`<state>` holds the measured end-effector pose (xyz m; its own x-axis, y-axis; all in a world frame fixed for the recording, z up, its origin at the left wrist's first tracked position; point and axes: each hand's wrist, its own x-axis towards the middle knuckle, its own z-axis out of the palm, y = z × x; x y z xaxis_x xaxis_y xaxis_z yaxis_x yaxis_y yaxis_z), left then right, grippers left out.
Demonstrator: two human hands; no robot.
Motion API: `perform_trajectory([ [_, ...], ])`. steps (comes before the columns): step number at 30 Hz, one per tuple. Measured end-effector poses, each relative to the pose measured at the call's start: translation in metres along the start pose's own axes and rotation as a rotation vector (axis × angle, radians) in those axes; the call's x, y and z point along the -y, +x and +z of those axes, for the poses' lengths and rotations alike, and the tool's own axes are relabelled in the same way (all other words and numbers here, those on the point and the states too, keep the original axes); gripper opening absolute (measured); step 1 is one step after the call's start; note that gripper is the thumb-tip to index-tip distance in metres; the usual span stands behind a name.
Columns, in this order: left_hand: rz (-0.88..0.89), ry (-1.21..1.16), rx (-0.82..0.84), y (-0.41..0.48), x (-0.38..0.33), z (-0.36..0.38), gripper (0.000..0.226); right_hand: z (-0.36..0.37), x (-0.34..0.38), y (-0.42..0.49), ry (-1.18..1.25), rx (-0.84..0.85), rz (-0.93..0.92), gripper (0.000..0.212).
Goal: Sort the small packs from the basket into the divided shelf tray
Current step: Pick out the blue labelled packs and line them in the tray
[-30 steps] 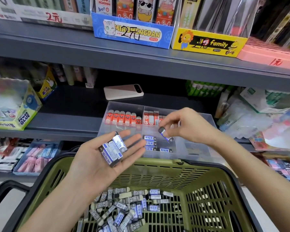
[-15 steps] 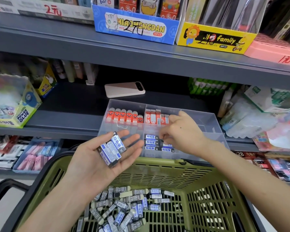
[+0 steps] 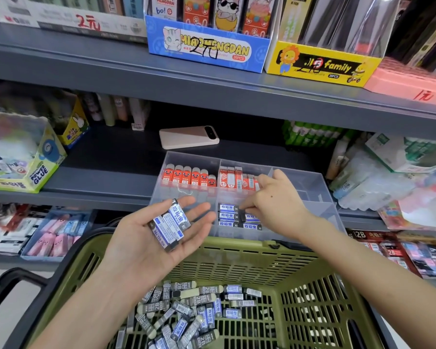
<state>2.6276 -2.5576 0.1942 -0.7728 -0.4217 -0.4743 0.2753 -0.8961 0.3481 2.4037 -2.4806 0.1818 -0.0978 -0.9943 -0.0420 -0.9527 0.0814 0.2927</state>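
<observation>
Left hand (image 3: 156, 238), flat palm up at the tray's (image 3: 312, 187) 8 o'clock, carries loose blue packs (image 3: 170, 225). Right hand (image 3: 275, 205) pinches one pack (image 3: 242, 215) in the front middle compartment. A tilted palm could spill them into the basket (image 3: 237, 250) at 6 o'clock.

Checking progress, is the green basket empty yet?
No, a pile of small packs lies on the floor of the basket.

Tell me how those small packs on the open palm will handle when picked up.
Probably light: several packs rest loose on the flat left hand. Likely stiff, since their edges look straight. Flat sides suggest they would slide, not roll.
</observation>
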Motion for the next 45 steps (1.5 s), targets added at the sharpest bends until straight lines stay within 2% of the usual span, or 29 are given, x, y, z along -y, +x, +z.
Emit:
perform_trajectory([
  [6, 0.011, 0.007, -0.008, 0.001, -0.001, -0.002, 0.037, -0.005, 0.005, -0.015, -0.207, 0.020, 0.164, 0.007],
  [10, 0.016, 0.023, -0.010, 0.001, 0.001, 0.000, 0.030, -0.003, 0.001, -0.018, -0.112, 0.102, 0.155, 0.023],
  [17, 0.016, 0.021, -0.015, 0.001, 0.004, 0.002, 0.035, -0.008, 0.003, -0.021, 0.050, 0.105, 0.153, 0.035],
  [21, 0.013, 0.029, -0.029, 0.000, 0.005, 0.004, 0.032, -0.009, -0.003, -0.022, 0.298, 0.063, 0.252, 0.029],
  [24, 0.014, 0.024, -0.022, -0.001, 0.004, 0.005, 0.033, -0.016, -0.006, -0.028, 0.556, -0.056, 0.297, 0.020],
  [28, -0.007, -0.008, 0.017, 0.000, 0.009, 0.010, 0.044, -0.039, 0.014, -0.041, 0.894, -0.300, 0.224, 0.024],
  [30, -0.021, -0.009, 0.027, 0.002, 0.014, 0.014, 0.045, -0.049, 0.031, -0.045, 0.899, -0.365, 0.141, 0.024],
  [36, -0.040, 0.045, 0.063, 0.005, 0.024, 0.022, 0.040, -0.056, 0.063, -0.040, 0.780, -0.353, 0.137, 0.019],
  [39, -0.039, 0.077, 0.093, 0.005, 0.027, 0.026, 0.042, -0.056, 0.066, -0.036, 0.968, -0.337, 0.213, 0.005],
  [42, -0.043, 0.073, 0.140, 0.005, 0.027, 0.028, 0.045, -0.055, 0.055, -0.034, 1.270, -0.243, 0.277, 0.008],
  [45, -0.058, 0.051, 0.151, 0.006, 0.022, 0.023, 0.043, -0.052, 0.021, -0.030, 1.275, -0.280, 0.319, 0.006],
])
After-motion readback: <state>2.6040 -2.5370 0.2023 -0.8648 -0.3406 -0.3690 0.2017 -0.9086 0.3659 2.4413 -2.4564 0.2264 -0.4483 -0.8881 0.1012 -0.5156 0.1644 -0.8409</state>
